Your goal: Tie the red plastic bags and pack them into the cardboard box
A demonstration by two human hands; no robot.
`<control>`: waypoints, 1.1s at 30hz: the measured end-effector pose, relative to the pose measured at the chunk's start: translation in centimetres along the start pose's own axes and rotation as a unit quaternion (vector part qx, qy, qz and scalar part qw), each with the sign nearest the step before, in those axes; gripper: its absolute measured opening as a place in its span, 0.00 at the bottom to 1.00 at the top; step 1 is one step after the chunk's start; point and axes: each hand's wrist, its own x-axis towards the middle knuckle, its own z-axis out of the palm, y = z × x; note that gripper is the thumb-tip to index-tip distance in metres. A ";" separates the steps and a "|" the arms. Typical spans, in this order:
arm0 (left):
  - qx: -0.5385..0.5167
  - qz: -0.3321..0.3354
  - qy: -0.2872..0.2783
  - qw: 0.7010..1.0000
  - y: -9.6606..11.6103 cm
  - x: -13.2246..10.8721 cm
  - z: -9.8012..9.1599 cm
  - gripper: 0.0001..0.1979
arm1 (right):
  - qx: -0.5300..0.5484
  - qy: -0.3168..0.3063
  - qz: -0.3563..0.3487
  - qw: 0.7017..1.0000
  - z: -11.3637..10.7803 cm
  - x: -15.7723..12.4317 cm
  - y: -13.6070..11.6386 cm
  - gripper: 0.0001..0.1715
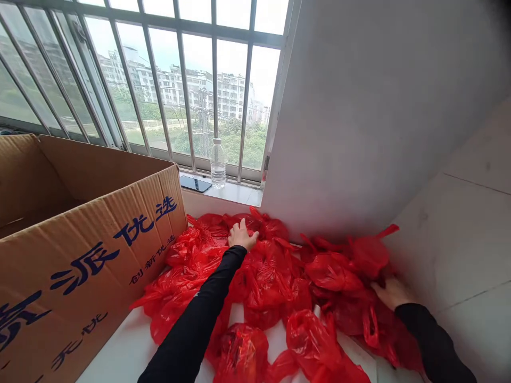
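Note:
Many tied red plastic bags (pixel 267 271) lie crowded together on a white surface against the wall. My left hand (pixel 242 235), in a black sleeve, reaches to the back of the pile. Its fingers are spread over the bags there, and no grip on one shows. At the right, my right hand (pixel 393 292) is against a red bag (pixel 369 255) beside the tiled wall. The fingertips of that hand are hidden among the bags, so its grip cannot be made out. What is inside the bags cannot be seen clearly.
A large open cardboard box (pixel 120 229) with blue lettering stands at the left. Behind it, a clear water bottle (pixel 217 166) and a dark phone (pixel 195 184) rest on the sill of a barred window (pixel 183 80). A grey wall (pixel 351 122) rises behind the bags.

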 end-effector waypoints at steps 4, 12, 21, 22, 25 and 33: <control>0.056 -0.066 -0.009 0.996 -2.4 2.4 2.0 0.20 | -0.001 0.007 0.007 1.000 -1.3 -3.0 -5.9 0.36; -0.010 0.021 0.107 0.994 1.3 3.6 0.0 0.15 | 0.128 -0.410 -0.072 0.900 -1.8 -10.9 -17.9 0.37; -0.145 0.252 0.143 0.946 14.1 -1.6 3.1 0.12 | 0.247 -0.053 0.047 0.966 -9.0 1.1 -8.2 0.22; -0.145 0.291 0.110 0.939 15.2 -2.3 4.1 0.12 | 0.235 -0.020 0.066 0.970 -8.9 2.5 -6.9 0.21; -0.132 0.390 0.002 0.911 15.8 -4.0 6.5 0.15 | 0.199 0.009 0.100 0.975 -6.9 5.4 -3.6 0.17; -0.003 0.402 -0.119 0.908 3.5 -9.2 8.9 0.23 | 0.127 0.063 0.116 0.983 -4.3 -0.1 -2.3 0.24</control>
